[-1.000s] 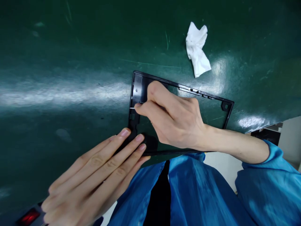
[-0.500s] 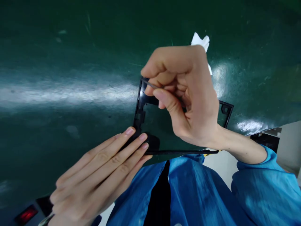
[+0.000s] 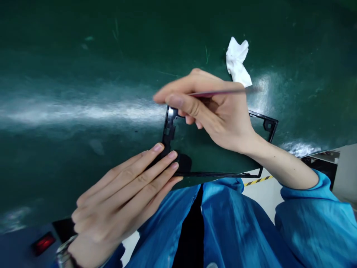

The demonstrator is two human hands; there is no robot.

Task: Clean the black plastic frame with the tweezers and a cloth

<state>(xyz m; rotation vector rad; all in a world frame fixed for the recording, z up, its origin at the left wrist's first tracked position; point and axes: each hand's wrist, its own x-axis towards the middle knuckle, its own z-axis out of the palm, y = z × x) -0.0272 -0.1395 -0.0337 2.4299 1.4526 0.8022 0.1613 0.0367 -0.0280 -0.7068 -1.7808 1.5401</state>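
A black rectangular frame [image 3: 220, 174] with an open middle lies on the green table top at its near edge. My left hand [image 3: 125, 197] rests flat, fingers stretched out, on the frame's near left corner. Over the far left corner is my right hand [image 3: 214, 108], closed in a pinch. Between its thumb and forefinger is a thin dark strip [image 3: 220, 92] that runs rightward across the palm, its right end smeared by motion. This hand hides much of the frame's far side.
Crumpled white tissue [image 3: 238, 63] lies beyond my right hand. The green table [image 3: 69, 74] has glare streaks across it. A glowing red part [image 3: 44, 243] shows at the lower left, and yellow-black tape [image 3: 258, 181] beneath the table edge.
My right hand has turned and lowered, and the thin strip now points rightward across the palm. More of the tissue shows. My left hand stays on the frame's corner.
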